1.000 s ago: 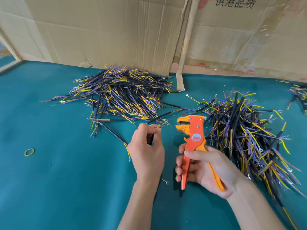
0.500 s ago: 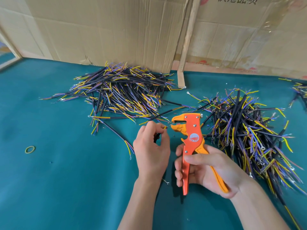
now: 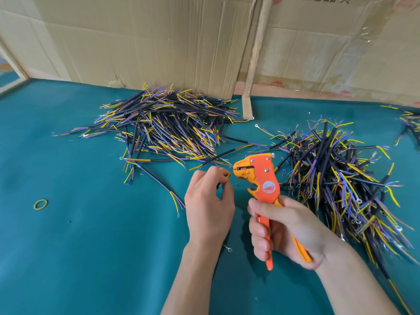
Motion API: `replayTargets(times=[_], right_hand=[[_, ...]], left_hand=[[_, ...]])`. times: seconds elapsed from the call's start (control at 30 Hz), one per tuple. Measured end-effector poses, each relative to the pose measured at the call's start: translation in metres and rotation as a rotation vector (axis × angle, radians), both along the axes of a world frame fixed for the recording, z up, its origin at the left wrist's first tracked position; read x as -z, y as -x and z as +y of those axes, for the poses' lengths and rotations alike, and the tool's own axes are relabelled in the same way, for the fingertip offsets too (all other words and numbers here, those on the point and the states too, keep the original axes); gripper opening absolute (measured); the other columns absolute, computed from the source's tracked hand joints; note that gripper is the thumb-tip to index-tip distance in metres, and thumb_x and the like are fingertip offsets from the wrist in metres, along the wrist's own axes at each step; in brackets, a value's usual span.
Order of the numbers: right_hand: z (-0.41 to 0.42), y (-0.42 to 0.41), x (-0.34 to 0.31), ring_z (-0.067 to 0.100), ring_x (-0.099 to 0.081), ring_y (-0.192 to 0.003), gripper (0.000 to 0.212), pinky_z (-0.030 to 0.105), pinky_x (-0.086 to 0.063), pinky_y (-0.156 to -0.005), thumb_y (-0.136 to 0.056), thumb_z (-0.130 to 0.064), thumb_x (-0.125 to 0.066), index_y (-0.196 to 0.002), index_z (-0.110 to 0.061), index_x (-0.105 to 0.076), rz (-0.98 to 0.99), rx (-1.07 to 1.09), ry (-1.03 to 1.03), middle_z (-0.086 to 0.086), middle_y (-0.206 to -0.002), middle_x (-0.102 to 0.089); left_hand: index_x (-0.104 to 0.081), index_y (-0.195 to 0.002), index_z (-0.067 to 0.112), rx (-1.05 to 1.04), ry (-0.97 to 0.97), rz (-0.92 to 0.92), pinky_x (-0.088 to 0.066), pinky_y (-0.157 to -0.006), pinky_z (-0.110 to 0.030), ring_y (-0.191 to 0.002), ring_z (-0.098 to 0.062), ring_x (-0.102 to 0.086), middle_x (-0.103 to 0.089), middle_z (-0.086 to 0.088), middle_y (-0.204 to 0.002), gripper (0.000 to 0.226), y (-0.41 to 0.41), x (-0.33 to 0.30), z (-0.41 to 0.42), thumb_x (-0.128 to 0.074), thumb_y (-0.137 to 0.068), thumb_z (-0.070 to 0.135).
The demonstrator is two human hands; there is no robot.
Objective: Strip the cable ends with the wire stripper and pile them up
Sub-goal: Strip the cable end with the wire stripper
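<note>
At the far left of the green table (image 3: 68, 258) lies a lone rubber band (image 3: 41, 204). Next comes the left pile (image 3: 163, 123) of black cables with yellow, blue and purple cores, heaped near the cardboard wall (image 3: 141, 42); it looks like one of the two stocks, though which pile is stripped cannot be told from here. The left hand (image 3: 208, 208) pinches a short cable (image 3: 225, 176) between curled fingertips, its yellow end held just beside the nose of the wire stripper (image 3: 261, 178), not yet inside it. The right hand (image 3: 286, 230) is wrapped around the orange handles, and the tool's mouth stands open. Further right sprawls the right pile (image 3: 336, 178), and a few more cables lie at the far right edge. Judging by both sizeable heaps, the work is mid-course, with many ends probably left.
</note>
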State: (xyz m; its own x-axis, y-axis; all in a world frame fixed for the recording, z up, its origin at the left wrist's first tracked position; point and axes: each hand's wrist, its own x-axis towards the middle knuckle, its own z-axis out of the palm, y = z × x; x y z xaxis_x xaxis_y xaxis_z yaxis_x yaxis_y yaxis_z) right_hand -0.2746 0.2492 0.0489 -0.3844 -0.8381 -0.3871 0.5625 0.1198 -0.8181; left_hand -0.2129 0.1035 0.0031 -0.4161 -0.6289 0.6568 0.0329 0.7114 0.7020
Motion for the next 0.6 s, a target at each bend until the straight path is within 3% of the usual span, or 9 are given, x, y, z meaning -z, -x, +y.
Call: replayTargets(times=[0.13,0.23,0.3,0.43,0.6], right_hand=[[-0.0041,0.0001,-0.0001,0.017,-0.031,-0.036,0.039,0.024,-0.033,-0.039,-0.078,-0.036,-0.080,-0.066,-0.016,-0.049,0.047,0.090,-0.053,0.005,-0.054,-0.033],[-0.0046,-0.0011,0.0013,0.016,-0.030,-0.034,0.040,0.022,-0.032,-0.039,-0.077,-0.039,-0.081,-0.066,-0.016,-0.050,0.035,0.081,-0.007,0.004,-0.053,-0.032],[-0.0045,-0.0018,0.0008,0.020,-0.040,-0.040,0.036,0.028,-0.040,-0.044,-0.075,-0.036,-0.084,-0.071,-0.013,-0.056,-0.023,0.031,0.045,0.008,-0.057,-0.041],[0.0024,0.0043,0.0007,0.039,-0.062,-0.069,0.040,0.051,-0.056,-0.068,-0.073,-0.022,-0.089,-0.099,-0.002,-0.065,-0.075,-0.029,0.108,0.029,-0.086,-0.061],[0.0039,0.0044,0.0017,0.044,-0.065,-0.076,0.049,0.054,-0.057,-0.072,-0.072,-0.015,-0.089,-0.110,0.001,-0.063,-0.060,-0.052,0.087,0.037,-0.096,-0.063]], left_hand=[[-0.052,-0.078,0.021,0.001,0.020,0.009,-0.052,-0.065,-0.036,-0.076,-0.019,-0.061,-0.063,0.014,-0.094,0.024,0.0006,-0.0013,0.0005,-0.066,-0.079,0.002],[-0.049,-0.080,0.025,-0.008,0.019,0.023,-0.051,-0.064,-0.038,-0.075,-0.022,-0.061,-0.061,0.012,-0.092,0.029,0.0004,-0.0017,0.0008,-0.066,-0.080,0.002],[-0.050,-0.080,0.025,-0.029,-0.004,0.031,-0.052,-0.066,-0.038,-0.077,-0.023,-0.063,-0.061,0.013,-0.094,0.029,-0.0006,-0.0025,0.0009,-0.066,-0.079,0.001],[-0.051,-0.081,0.024,-0.046,-0.013,0.035,-0.052,-0.070,-0.034,-0.080,-0.022,-0.065,-0.061,0.016,-0.099,0.028,-0.0014,-0.0020,0.0003,-0.065,-0.080,0.000],[-0.054,-0.079,0.018,-0.042,0.016,0.025,-0.054,-0.065,-0.039,-0.078,-0.023,-0.064,-0.060,0.014,-0.095,0.022,-0.0008,-0.0008,-0.0003,-0.065,-0.078,-0.001]])
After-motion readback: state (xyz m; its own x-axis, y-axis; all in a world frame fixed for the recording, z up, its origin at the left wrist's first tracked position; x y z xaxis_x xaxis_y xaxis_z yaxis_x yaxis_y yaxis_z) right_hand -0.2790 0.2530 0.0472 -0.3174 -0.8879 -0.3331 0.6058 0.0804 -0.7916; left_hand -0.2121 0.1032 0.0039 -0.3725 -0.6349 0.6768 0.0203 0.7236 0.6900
